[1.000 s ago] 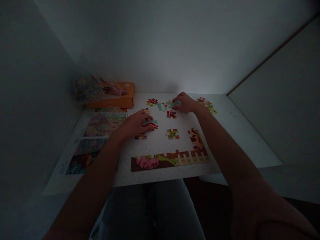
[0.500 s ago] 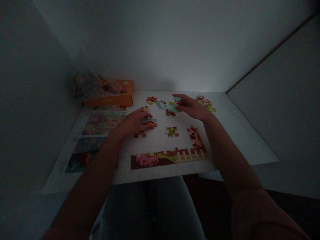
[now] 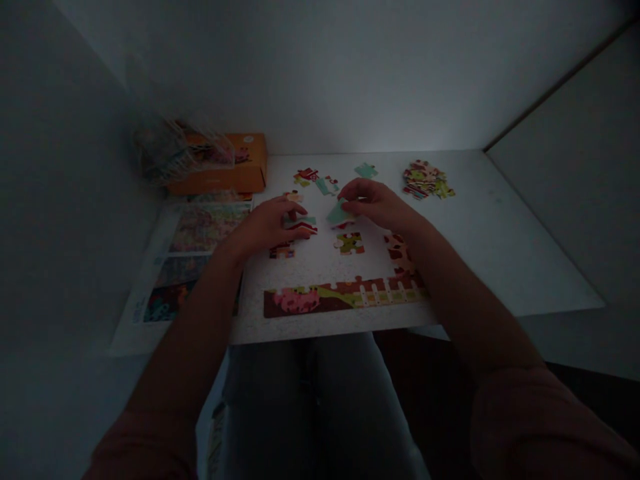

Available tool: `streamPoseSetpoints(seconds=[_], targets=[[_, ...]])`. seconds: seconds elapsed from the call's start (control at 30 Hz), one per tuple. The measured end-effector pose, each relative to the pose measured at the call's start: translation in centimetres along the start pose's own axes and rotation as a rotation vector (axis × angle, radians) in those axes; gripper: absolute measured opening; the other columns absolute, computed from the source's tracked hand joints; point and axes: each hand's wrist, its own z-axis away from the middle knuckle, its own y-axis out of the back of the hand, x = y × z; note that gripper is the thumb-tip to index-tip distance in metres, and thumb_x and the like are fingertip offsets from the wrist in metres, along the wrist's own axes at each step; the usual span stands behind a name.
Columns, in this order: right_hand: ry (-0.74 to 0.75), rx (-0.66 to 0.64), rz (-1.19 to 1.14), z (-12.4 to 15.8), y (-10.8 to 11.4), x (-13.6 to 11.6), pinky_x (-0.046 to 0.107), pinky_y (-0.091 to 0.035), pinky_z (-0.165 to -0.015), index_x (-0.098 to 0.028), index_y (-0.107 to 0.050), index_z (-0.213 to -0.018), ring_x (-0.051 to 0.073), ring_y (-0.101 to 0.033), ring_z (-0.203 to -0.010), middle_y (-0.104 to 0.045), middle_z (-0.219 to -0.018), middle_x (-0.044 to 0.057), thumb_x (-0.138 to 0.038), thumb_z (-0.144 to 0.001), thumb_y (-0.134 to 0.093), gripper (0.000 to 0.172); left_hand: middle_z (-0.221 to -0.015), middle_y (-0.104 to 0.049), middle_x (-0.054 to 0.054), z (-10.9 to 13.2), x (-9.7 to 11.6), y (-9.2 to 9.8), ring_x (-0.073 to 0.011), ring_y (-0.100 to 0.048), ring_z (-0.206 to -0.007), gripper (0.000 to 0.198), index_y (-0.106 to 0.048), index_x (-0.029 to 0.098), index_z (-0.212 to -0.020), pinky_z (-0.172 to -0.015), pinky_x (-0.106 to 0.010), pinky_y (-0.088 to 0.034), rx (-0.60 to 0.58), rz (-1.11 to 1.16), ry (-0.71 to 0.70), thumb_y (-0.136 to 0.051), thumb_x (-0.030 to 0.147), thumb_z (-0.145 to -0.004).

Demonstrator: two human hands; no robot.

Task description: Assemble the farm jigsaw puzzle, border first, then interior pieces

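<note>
The light is dim. My left hand (image 3: 263, 227) rests on the white table (image 3: 500, 253) with its fingers closed on a red, white and teal puzzle piece (image 3: 303, 225). My right hand (image 3: 377, 205) pinches a pale teal puzzle piece (image 3: 337, 213) just above the table, close to the left hand. Below them lies a joined bottom strip of puzzle (image 3: 343, 298) with a pink pig and a white fence. A loose green piece (image 3: 350, 243) and a cow section (image 3: 397, 250) lie between the hands and the strip.
A pile of loose pieces (image 3: 426, 180) sits at the back right, with a few single pieces (image 3: 315, 179) at the back centre. An orange box (image 3: 235, 175) with a clear bag (image 3: 173, 157) stands at the back left. Picture sheets (image 3: 193, 260) lie left. Walls enclose the table.
My right hand has come back from the far pieces toward the left hand, carrying the teal piece. The left hand has stayed on its piece. The camera has tilted.
</note>
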Motion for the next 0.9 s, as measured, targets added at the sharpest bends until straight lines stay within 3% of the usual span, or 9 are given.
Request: streamPoseSetpoints(seconds=[0.13, 0.27, 0.5, 0.63, 0.9], targets=[[-0.001, -0.018, -0.005, -0.7, -1.5, 0.8, 0.042, -0.061, -0.085, -0.032, -0.063, -0.1, 0.024, -0.072, -0.089, -0.076, -0.094, 0.001, -0.053, -0.084, -0.101, 0.046, -0.132, -0.088, -0.01, 0.0, 0.5, 0.0, -0.0282, -0.078, -0.102, 0.043, -0.092, 0.029, -0.137, -0.094, -0.041, -0.061, -0.013, 0.005, 0.004, -0.1, 0.055, -0.104], [-0.019, -0.054, 0.04, -0.7, -2.3, 0.7, 0.041, -0.059, -0.079, -0.032, -0.071, -0.104, 0.025, -0.072, -0.085, -0.08, -0.091, 0.001, -0.05, -0.085, -0.099, 0.038, -0.128, -0.087, -0.01, -0.1, 0.8, -0.1, -0.028, -0.079, -0.103, 0.031, -0.092, 0.029, -0.137, -0.096, -0.041, -0.062, 0.003, 0.008, 0.011, -0.093, 0.049, -0.113], [0.005, -0.161, 0.352, -0.3, -0.9, -0.1, 0.041, -0.054, -0.078, -0.03, -0.092, -0.115, 0.025, -0.072, -0.081, -0.082, -0.085, 0.002, -0.052, -0.1, -0.092, 0.026, -0.138, -0.084, -0.012, 0.0, 1.2, -0.3, -0.0285, -0.079, -0.109, 0.04, -0.092, 0.029, -0.145, -0.102, -0.043, -0.062, 0.0, -0.007, -0.05, -0.096, 0.045, -0.109], [0.013, -0.151, 0.377, -0.3, -0.5, 0.0, 0.041, -0.053, -0.079, -0.031, -0.093, -0.117, 0.025, -0.071, -0.08, -0.082, -0.086, 0.001, -0.05, -0.103, -0.095, 0.024, -0.126, -0.086, -0.01, 0.1, 1.5, -0.3, -0.0297, -0.079, -0.107, 0.039, -0.096, 0.029, -0.142, -0.101, -0.044, -0.063, -0.049, 0.001, -0.045, -0.093, 0.047, -0.107], [-0.006, -0.192, 0.409, -0.2, -0.6, -0.6, 0.04, -0.052, -0.083, -0.031, -0.091, -0.118, 0.026, -0.071, -0.083, -0.079, -0.087, 0.0, -0.037, -0.109, -0.091, 0.011, -0.133, -0.082, -0.013, 0.1, 1.6, -0.2, -0.034, -0.081, -0.119, 0.033, -0.101, 0.03, -0.131, -0.11, -0.048, -0.063, -0.079, 0.017, -0.079, -0.095, 0.046, -0.104]])
